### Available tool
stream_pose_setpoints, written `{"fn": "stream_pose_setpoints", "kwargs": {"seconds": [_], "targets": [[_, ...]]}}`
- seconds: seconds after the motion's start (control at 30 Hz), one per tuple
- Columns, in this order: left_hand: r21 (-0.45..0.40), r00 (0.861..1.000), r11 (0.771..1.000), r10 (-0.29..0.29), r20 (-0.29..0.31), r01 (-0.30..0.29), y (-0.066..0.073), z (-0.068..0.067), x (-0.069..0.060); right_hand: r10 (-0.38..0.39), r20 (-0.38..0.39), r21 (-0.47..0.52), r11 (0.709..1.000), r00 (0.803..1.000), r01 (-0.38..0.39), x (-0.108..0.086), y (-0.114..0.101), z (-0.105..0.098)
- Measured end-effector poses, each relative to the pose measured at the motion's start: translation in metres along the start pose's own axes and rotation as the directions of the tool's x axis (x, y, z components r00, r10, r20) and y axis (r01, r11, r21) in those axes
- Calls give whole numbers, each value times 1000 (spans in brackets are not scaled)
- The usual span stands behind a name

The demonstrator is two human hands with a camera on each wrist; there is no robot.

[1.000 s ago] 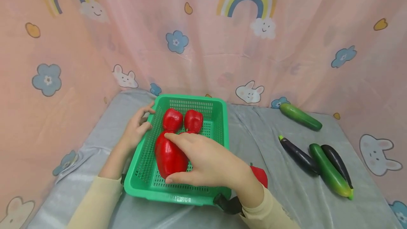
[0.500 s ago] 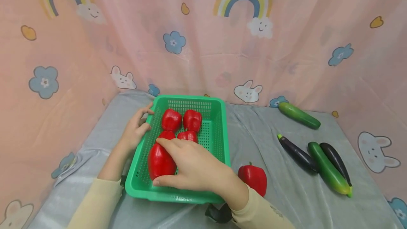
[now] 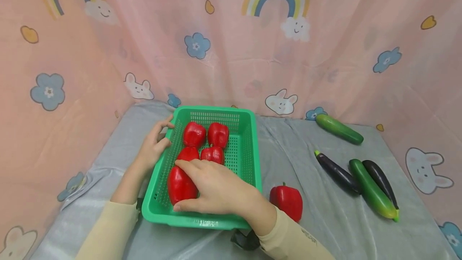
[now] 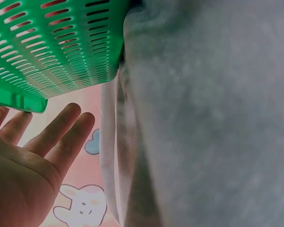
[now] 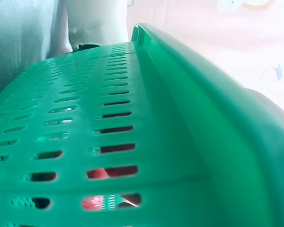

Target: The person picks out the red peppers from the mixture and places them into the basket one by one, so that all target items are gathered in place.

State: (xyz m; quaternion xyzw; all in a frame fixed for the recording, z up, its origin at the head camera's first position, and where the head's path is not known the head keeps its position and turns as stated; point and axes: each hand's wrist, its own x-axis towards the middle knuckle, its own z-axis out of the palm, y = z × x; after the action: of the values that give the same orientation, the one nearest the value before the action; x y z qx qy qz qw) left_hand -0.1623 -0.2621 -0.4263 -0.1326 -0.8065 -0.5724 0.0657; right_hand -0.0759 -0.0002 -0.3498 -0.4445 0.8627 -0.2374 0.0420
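A green plastic basket (image 3: 258, 163) stands on the grey cloth. My right hand (image 3: 221, 187) reaches over its front part and grips a red bell pepper (image 3: 180, 185) near the front left corner, thumb at the near end and fingers at the far end. Behind it lie several more red bell peppers (image 3: 218, 135) inside the basket. My left hand (image 3: 150, 147) touches the basket's left rim with its fingertips. In the left wrist view, the fingers (image 4: 61, 127) look fairly straight under the rim. The basket wall (image 5: 85, 127) hides most of the right hand in the right wrist view.
Another red bell pepper (image 3: 286, 202) lies on the cloth, right of the basket. Farther right are a dark eggplant (image 3: 339, 173), a second eggplant (image 3: 379, 179), a zucchini (image 3: 373, 189) and another zucchini (image 3: 339, 128). A pink printed curtain (image 3: 231, 75) hangs behind.
My right hand has moved left with its bell pepper, toward the basket's front left corner, and then nearly stopped. The pepper outside the basket has come into fuller view. The left hand stays at the rim.
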Motion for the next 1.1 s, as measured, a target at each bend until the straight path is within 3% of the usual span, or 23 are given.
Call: {"fn": "stream_pose_setpoints", "kwargs": {"seconds": [0.63, 1.1], "targets": [[-2, 1000, 1000, 3, 13, -3, 2, 1, -1, 48, 114, 10, 999, 992, -50, 1, 4, 12], [-2, 1000, 1000, -1, 16, 1, 2, 0, -1, 31, 159, 62, 997, 987, -41, -1, 7, 15]]}}
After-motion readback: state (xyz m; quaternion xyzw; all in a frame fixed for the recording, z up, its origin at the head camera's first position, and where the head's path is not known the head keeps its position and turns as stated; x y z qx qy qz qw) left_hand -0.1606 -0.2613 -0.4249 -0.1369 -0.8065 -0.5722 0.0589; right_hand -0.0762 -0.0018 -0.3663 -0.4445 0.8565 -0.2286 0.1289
